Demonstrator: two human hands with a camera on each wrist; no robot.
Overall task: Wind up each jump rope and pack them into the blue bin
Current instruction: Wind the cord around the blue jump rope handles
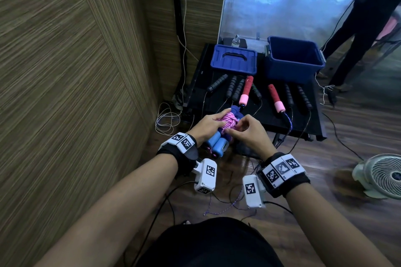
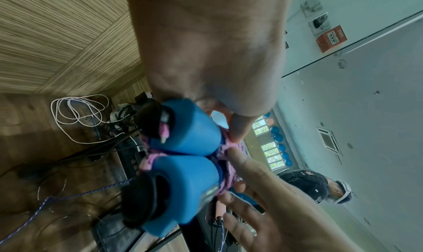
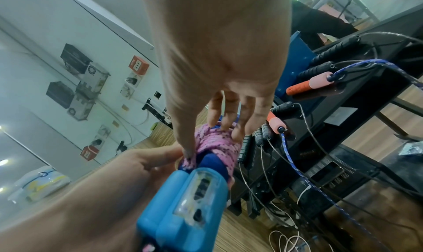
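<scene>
A jump rope with two blue handles [image 1: 217,145] [image 2: 183,167] [image 3: 183,207] has its pink rope [image 1: 77,119] [image 3: 217,147] wound round them. My left hand [image 1: 206,124] grips this bundle from the left. My right hand [image 1: 245,130] pinches the pink windings with thumb [image 3: 183,138] and fingers. The open blue bin [image 1: 293,60] stands at the back right of the black table [image 1: 282,119]. Red-and-pink handles [image 1: 246,90] [image 1: 275,98] and several black handles [image 1: 234,89] lie on the table, ropes hanging over its front edge.
The bin's blue lid [image 1: 234,60] lies at the back left of the table. A white fan [image 1: 379,174] stands on the floor at right. Coiled white cable [image 1: 167,120] lies by the wooden wall. A person's legs [image 1: 358,28] stand beyond the bin.
</scene>
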